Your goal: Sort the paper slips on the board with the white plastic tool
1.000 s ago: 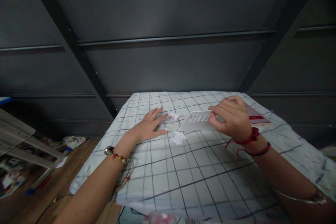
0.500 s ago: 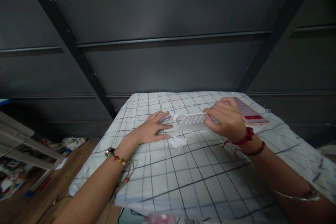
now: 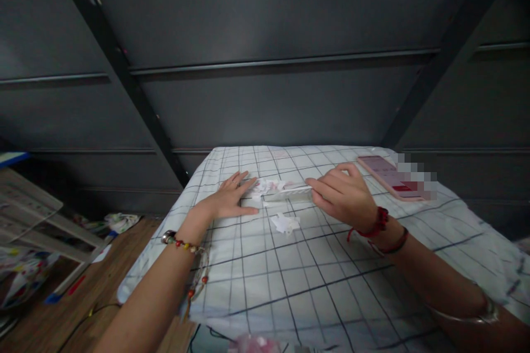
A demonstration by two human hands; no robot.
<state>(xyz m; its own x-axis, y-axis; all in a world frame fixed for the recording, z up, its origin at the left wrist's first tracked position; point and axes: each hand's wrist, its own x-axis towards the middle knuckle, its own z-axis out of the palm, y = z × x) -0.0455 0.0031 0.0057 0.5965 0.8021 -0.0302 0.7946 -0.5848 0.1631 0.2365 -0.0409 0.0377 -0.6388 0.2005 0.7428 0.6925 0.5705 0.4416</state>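
My right hand pinches the right end of a thin white slotted plate, which I now see almost edge-on above the checked cloth. My left hand lies on the cloth with fingers spread and nothing in them. Just past its fingertips is a crumpled white piece with pinkish marks, paper or thin plastic; I cannot make out which. Nearer to me lies a second crumpled white scrap, touched by neither hand.
A white cloth with dark grid lines covers the surface. On the right lies a pink-edged phone. Dark panels rise behind the far edge. A pale rack stands on the wooden floor at left.
The slotted plate has tipped from showing its face to nearly edge-on, lower and slightly left with my right hand. My left hand has drawn back a little to the left. The phone is less covered.
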